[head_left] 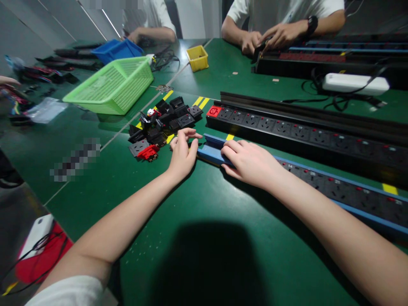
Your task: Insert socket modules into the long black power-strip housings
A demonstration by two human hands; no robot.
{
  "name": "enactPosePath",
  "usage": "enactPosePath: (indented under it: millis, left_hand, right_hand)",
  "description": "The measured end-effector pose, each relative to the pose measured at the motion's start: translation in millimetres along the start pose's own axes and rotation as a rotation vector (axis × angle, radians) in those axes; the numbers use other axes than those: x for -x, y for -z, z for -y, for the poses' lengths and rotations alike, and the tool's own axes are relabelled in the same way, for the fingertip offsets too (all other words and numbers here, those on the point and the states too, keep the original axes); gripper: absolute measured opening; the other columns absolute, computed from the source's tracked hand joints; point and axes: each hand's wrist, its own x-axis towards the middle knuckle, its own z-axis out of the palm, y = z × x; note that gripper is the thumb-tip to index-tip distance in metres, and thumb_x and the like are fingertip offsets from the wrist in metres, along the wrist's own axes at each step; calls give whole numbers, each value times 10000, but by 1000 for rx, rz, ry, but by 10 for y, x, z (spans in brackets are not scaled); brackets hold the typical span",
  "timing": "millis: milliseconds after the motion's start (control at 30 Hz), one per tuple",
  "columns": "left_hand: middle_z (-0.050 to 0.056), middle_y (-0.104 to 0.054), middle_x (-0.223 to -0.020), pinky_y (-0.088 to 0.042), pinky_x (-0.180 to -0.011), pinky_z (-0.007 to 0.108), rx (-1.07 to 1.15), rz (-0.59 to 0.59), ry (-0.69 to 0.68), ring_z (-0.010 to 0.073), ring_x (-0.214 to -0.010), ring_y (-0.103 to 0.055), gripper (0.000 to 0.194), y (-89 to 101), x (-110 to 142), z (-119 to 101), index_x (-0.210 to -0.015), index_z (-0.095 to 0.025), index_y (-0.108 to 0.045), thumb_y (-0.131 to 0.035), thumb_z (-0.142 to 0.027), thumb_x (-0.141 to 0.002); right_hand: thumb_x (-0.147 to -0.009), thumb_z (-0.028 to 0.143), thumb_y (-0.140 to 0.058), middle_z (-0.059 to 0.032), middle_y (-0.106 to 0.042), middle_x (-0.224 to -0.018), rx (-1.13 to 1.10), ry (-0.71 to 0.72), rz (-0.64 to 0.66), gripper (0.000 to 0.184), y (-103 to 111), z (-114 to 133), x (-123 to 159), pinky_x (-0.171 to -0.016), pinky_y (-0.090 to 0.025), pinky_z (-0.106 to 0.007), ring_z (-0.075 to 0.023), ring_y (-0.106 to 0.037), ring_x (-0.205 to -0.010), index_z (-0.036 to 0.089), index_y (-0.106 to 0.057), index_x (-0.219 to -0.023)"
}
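Observation:
A long blue power strip housing [213, 154] lies slanting across the green table, with black sockets [315, 180] set along its right part. Its left end is an empty channel. My right hand [250, 163] is closed over this channel, fingers curled across its edges. At the strip's left tip is my left hand [184, 154], fingers loosely bent and apart, thumb near the end; I see nothing held in it. Just beyond it is a pile of loose black socket modules [178, 114], with a red module [148, 151] at the near side.
Behind the blue strip lies a black power strip [287, 131] with a red socket at its end. A green basket [111, 87], a blue bin [116, 50] and a yellow box [197, 58] stand farther back. Across the table a co-worker's hands [270, 40] handle another black strip.

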Motion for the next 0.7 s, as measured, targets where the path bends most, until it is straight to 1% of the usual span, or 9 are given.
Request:
enactPosePath:
  millis: [67,133,233,300,333,433,567,633,700]
  left_hand:
    - [63,-677,-1209,-263,-1107,439,13,-104,9,240,-1195,-592,306,17,-3,3,-1211,-234,-468,-531,-222,-912]
    - [66,-631,-1270,-252,-1119,451,-17,-196,64,257,-1245,-548,371,26,-14,31,-1203,-243,-476,-583,-188,-852]
    - [78,-588,-1261,-293,-1080,471,-63,-250,200,294,-1229,-504,435,20,-45,106,-1162,-243,-506,-647,-162,-758]
    - [73,-583,-1208,-321,-1048,472,-74,-250,255,298,-1179,-498,451,13,-68,147,-1130,-246,-525,-666,-147,-713]
    - [65,-585,-1182,-327,-1038,469,-73,-242,259,292,-1154,-500,450,11,-77,158,-1116,-250,-533,-668,-139,-701]
    - [48,-596,-1146,-349,-1023,443,-38,-200,200,268,-1117,-516,426,11,-90,157,-1089,-255,-551,-656,-121,-699]
    - [48,-612,-1152,-371,-1027,408,10,-153,102,244,-1125,-537,405,17,-95,132,-1088,-246,-568,-648,-117,-713]
    - [47,-614,-1160,-366,-1039,410,-8,-151,111,246,-1145,-530,404,20,-97,128,-1089,-246,-573,-658,-125,-713]
    - [44,-611,-1170,-362,-1042,418,-39,-147,160,250,-1157,-524,406,20,-98,124,-1089,-250,-572,-664,-130,-713]
  right_hand:
    - [-997,365,-474,-129,-629,-1194,9,1,-3,259,1,3,1,-811,-434,-370,-267,-607,-953,164,-580,-1122]
    - [-1001,368,-465,-125,-628,-1196,15,4,-4,264,-2,2,3,-807,-435,-371,-268,-611,-949,163,-577,-1124]
    - [-1001,368,-461,-119,-626,-1210,21,3,-9,264,-5,-5,8,-799,-439,-372,-270,-616,-950,165,-576,-1123]
    - [-1001,366,-461,-121,-623,-1230,19,1,-12,265,-4,-9,12,-794,-441,-373,-271,-617,-954,165,-576,-1129]
    - [-1000,364,-461,-124,-622,-1240,16,1,-11,265,-2,-9,13,-793,-441,-374,-271,-617,-958,165,-576,-1132]
    - [-999,360,-465,-130,-620,-1258,11,0,-2,263,4,-6,14,-797,-442,-374,-272,-617,-965,166,-578,-1135]
    - [-999,361,-466,-137,-613,-1281,10,-2,2,270,7,3,11,-805,-443,-371,-274,-619,-979,162,-577,-1145]
    - [-998,359,-466,-136,-614,-1277,13,-3,5,272,6,3,10,-806,-444,-371,-277,-620,-980,160,-576,-1147]
    - [-999,361,-464,-132,-617,-1264,16,-2,7,273,6,1,11,-807,-444,-371,-278,-620,-976,159,-575,-1144]
